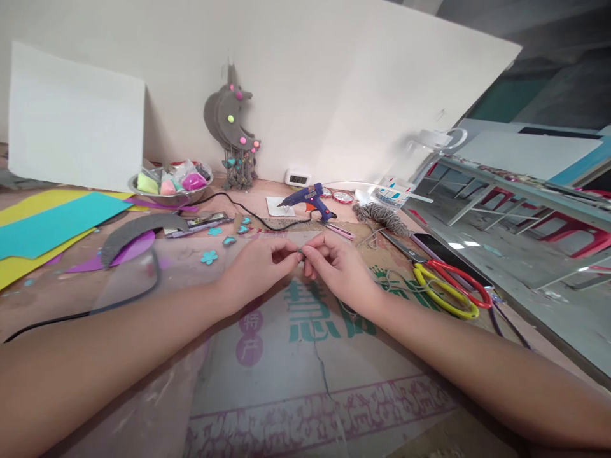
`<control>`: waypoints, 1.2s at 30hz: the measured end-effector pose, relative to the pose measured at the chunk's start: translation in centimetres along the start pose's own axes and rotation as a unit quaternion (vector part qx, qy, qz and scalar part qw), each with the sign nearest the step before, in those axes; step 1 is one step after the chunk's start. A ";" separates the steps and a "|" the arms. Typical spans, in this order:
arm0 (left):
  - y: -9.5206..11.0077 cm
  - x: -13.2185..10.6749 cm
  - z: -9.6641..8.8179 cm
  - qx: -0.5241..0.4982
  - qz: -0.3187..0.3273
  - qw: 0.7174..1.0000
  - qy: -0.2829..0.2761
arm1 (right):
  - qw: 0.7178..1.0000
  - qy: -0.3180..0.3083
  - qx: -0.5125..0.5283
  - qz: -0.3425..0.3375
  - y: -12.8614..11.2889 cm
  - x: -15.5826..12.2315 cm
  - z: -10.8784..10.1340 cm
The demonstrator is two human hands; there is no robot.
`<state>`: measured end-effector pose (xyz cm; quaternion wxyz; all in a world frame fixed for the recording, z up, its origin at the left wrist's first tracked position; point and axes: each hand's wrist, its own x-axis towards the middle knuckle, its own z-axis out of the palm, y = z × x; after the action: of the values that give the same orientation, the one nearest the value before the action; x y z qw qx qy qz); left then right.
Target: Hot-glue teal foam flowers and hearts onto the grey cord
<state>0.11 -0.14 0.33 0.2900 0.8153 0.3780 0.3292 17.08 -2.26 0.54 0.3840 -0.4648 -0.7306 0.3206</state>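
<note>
My left hand (260, 267) and my right hand (337, 267) meet over the middle of the work surface, each with thumb and fingers pinched together. Between the fingertips is a small dark bit of grey cord (300, 250), mostly hidden by the fingers. Below the hands, a thin strand of grey cord (321, 366) trails down over the printed board (277, 388). More loose cord lies under and beside my right wrist. To the left of my left hand are teal flower cutouts (209, 257) and a teal heart cutout (230, 240).
Behind the hands lies a blue glue gun (312, 198). Red-and-yellow scissors (446, 289), a phone (449, 257) and a grey cord bundle (382, 216) are at right. A grey moon ornament (229, 121) hangs behind; a bowl (172, 192) and foam sheets (52, 222) are left.
</note>
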 end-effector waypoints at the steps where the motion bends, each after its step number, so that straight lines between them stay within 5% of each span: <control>1: 0.0 0.0 0.0 0.000 -0.001 1.000 0.000 | 1.000 -0.001 -0.003 0.000 0.1 0.0 0.0; 36: 0.0 0.0 -0.4 -0.055 0.040 0.998 -0.008 | 0.994 -0.042 0.098 0.027 0.2 0.2 -0.3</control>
<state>-0.21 -0.04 0.56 0.3238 0.8152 0.3244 0.3542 17.36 -2.02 0.61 0.3881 -0.4309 -0.6980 0.4202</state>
